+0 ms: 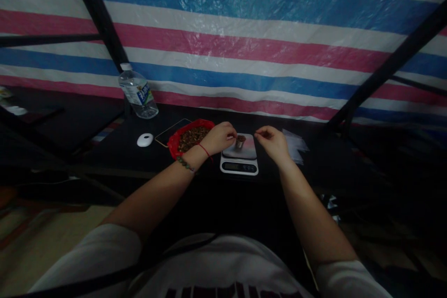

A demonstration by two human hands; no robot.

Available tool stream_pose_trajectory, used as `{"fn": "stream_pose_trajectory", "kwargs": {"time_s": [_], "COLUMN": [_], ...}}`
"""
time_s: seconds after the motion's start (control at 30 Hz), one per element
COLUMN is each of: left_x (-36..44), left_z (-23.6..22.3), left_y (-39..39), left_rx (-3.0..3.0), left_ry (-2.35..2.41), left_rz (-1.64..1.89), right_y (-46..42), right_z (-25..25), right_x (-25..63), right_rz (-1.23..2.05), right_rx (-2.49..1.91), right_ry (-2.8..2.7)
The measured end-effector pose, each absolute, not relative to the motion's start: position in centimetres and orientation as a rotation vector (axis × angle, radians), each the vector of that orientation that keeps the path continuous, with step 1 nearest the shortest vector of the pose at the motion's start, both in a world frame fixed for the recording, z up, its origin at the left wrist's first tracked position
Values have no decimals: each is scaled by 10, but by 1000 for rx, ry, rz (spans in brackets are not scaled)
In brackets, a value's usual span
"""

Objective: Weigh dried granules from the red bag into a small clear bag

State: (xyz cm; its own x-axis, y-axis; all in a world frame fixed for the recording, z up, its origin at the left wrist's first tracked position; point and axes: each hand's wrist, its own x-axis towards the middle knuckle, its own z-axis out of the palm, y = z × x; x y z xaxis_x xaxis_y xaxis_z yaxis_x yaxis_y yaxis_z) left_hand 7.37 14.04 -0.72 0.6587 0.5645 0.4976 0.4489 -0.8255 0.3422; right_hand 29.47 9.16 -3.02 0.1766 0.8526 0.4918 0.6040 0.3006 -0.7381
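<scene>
A small metal cup (pixel 240 141) filled with brown bits stands on the plate of a white digital kitchen scale (pixel 239 166). My left hand (pixel 220 138) is at the cup's left side with its fingers curled in; whether they touch the cup or hold a small piece I cannot tell. Over the scale's right edge, apart from the cup, my right hand (pixel 273 142) has thumb and forefinger pinched together; anything between them is too small to make out. Left of the scale sits a red plastic bag (pixel 173 145) of brown bean-like pieces, partly hidden behind my left wrist.
Clear plastic bags (pixel 296 145) lie right of the scale. A clear plastic bottle (pixel 138 93) stands at the back left, with a white oval object (pixel 145 139) and a dark flat gold-rimmed object (pixel 162 138) nearby. Striped sheeting (pixel 237 42) hangs behind the black table, between dark frame posts.
</scene>
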Motion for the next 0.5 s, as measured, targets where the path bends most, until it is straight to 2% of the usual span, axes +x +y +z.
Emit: {"fn": "stream_pose_trajectory", "kwargs": {"time_s": [0.2,0.5], "left_x": [90,90], "left_z": [-17,-21], "left_y": [147,146], "left_rx": [2709,2710], "left_ry": [837,763], "left_rz": [776,776], "right_y": [85,77], "right_z": [-26,-23], "right_x": [305,310], "right_rz": [282,247], "right_rx": [-1371,-1410], "right_ry": [-1503,-1517]}}
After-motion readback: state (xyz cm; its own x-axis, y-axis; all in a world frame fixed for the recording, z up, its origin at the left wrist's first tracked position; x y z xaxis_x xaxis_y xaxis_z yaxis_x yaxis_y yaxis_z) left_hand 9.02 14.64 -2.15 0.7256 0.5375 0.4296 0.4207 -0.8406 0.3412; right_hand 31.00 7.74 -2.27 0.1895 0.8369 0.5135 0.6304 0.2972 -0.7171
